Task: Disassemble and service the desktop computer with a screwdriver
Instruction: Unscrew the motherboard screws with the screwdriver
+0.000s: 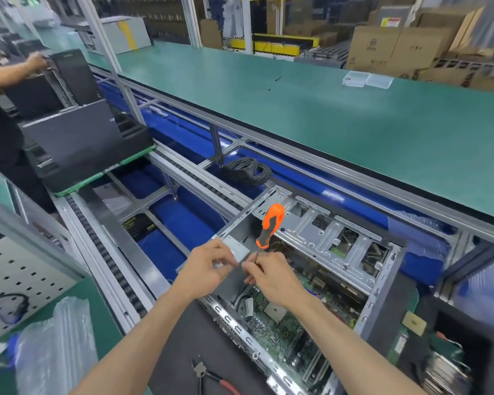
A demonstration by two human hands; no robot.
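Computer lies open on the desk, side panel off, board still inside, so plenty remains. Left hand pinches a small metal plate; right hand grips the screwdriver. Pliers lie near.

A long green desk runs from ten o'clock to three o'clock ahead of me. Beyond it, at one o'clock, cardboard boxes stack up. An aluminium-framed conveyor over blue panels lies between. A perforated panel sits at eight o'clock.
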